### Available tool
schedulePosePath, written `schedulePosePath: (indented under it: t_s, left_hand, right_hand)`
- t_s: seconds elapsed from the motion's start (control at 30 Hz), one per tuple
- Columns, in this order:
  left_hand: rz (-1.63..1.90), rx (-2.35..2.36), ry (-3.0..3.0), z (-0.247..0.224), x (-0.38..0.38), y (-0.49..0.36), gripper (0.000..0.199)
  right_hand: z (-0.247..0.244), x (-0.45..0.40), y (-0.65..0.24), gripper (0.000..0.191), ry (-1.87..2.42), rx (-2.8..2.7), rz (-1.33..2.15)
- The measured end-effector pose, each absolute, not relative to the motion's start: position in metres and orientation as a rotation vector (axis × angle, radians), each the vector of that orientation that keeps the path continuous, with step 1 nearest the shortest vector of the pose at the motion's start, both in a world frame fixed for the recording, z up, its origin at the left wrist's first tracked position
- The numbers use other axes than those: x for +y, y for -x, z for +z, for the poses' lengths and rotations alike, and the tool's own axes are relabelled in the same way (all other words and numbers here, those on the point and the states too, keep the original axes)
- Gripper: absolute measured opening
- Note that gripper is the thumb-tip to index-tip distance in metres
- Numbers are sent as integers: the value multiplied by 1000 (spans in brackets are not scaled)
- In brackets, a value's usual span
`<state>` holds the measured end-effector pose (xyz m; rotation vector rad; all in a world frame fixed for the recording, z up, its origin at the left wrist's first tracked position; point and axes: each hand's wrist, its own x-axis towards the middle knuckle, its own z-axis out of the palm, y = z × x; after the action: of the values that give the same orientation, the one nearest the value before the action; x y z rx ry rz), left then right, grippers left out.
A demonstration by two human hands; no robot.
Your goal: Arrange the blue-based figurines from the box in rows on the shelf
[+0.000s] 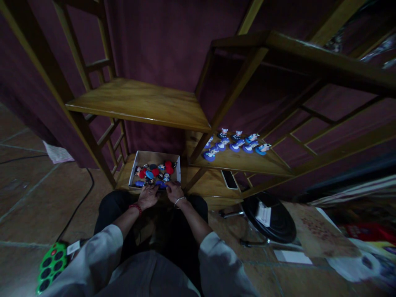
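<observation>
A shallow white cardboard box [133, 170] on the low shelf holds several small figurines [149, 173] with red, blue and purple parts. My left hand [149, 196], with a red bead bracelet, is at the front edge of the box, its fingers bent inward. My right hand [175, 192], wearing a pale bracelet, reaches the front right corner with its fingers closed. Between my fingertips lies a purple-based figurine [161, 184], which both hands seem to touch. Dim light and the hands themselves hide the exact grip.
Several figurines on round bases [236, 145] stand on the shelf to the right. Below them lies a phone [229, 180]. A black wheeled stool [272, 218] is at right, a green object with dark round pads [52, 266] at lower left. A wooden shelf board [139, 101] overhangs the box.
</observation>
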<state>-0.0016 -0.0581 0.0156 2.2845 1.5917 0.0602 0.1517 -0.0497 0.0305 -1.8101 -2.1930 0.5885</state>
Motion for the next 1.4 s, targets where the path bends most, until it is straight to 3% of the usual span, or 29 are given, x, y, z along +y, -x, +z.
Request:
schedulePosePath:
  t_s: [0.47,1.4]
  left_hand:
    - [17,1543,-2211,18,-55,4,53]
    - [122,1517,-2129,18,-53,5,49]
  right_hand:
    - [30,-36,-141,34,2028,-2195,648]
    - [27,-27,-141,36,2088,-2063,786]
